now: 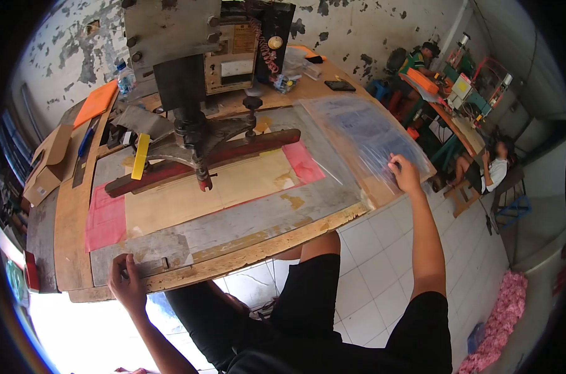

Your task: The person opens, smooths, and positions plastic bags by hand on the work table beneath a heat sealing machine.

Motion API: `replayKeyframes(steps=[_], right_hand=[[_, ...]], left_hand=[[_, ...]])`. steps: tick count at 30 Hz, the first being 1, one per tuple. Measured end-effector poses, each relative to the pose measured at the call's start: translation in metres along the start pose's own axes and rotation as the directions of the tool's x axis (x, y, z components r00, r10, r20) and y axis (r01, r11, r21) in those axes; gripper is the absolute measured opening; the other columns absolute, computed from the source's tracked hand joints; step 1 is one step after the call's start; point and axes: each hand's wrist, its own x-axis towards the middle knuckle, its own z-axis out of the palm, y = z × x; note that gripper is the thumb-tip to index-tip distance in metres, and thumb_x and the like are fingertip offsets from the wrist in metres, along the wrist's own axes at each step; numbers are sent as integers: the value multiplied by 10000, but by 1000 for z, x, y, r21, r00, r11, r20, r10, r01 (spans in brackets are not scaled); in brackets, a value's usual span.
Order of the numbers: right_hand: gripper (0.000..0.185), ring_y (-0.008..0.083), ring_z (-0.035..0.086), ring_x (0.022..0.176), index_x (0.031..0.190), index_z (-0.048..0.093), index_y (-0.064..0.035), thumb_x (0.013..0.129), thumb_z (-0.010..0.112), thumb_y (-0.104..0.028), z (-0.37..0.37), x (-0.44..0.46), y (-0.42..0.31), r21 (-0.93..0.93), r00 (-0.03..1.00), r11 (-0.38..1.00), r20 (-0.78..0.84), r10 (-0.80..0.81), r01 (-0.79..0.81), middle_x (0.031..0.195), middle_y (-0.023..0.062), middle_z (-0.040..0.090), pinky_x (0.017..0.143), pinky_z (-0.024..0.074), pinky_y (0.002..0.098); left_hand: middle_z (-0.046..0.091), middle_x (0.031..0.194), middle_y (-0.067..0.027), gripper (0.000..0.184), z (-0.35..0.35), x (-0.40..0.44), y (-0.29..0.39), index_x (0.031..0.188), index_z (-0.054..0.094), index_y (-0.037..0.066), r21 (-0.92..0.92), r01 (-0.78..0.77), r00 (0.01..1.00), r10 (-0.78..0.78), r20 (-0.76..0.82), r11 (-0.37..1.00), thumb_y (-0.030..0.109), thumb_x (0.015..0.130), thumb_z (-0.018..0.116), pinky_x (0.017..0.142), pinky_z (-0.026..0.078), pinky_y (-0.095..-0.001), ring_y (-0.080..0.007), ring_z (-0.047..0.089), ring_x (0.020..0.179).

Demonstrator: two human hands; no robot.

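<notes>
My right hand (406,174) is over a stack of clear plastic sheets (364,128) on the table's right side, its fingers drawn together at the top sheet. My left hand (127,282) rests at the table's front left edge, fingers loosely bent and apart, near a small metal stop (165,262). Between my hands lies a grey metal plate (245,218) with a cream-coloured sheet (233,181) and pink pieces (105,215) at its ends. Above it a press head (192,137) carries a long dark red bar (258,148); a yellow strip (140,157) hangs at its left.
An open cardboard box (49,162), an orange folder (97,103) and a water bottle (125,78) are at the left. A phone (339,85) lies at the back. Two people (414,71) sit at the right, by another machine (462,87). Pink material (498,318) lies on the tiled floor.
</notes>
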Motion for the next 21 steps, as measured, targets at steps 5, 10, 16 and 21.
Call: replayKeyframes(steps=[5, 10, 16, 21], right_hand=[[139, 367, 703, 1128, 1048, 632, -97, 1012, 686, -220, -3, 2, 1, -170, 998, 984, -4, -59, 58, 1250, 121, 757, 905, 539, 461], [60, 412, 703, 1028, 1067, 598, -92, 1065, 590, -151, -38, 47, -23, -277, 948, 941, -298, 111, -197, 1004, 175, 733, 857, 538, 467], [112, 248, 721, 849, 1174, 591, -64, 1088, 577, -135, -72, 60, -85, 78, 855, 961, -478, -199, 267, 927, 102, 729, 778, 548, 384], [157, 123, 699, 883, 1210, 617, -27, 1094, 597, -131, -76, -4, -184, 482, 935, 822, -318, -159, 303, 959, 62, 741, 760, 544, 292]], left_hand=[[639, 728, -61, 214, 1, 0, -2, 938, 709, 8, -20, -16, 1000, 16, 14, 1000, 200, 1030, 689, 613, 406, -341, -157, 550, 658], [642, 731, -62, 201, -2, 1, 2, 936, 707, 9, -38, -15, 1000, 16, 23, 999, 189, 1025, 688, 613, 409, -339, -158, 558, 657], [649, 740, -72, 170, -2, 1, 3, 932, 703, 6, -17, -64, 998, 64, 7, 998, 153, 1015, 683, 612, 421, -334, -160, 572, 651], [652, 748, -78, 155, -1, 0, 6, 942, 704, 0, -59, -87, 996, 85, -31, 994, 137, 1012, 682, 613, 425, -326, -161, 581, 655]])
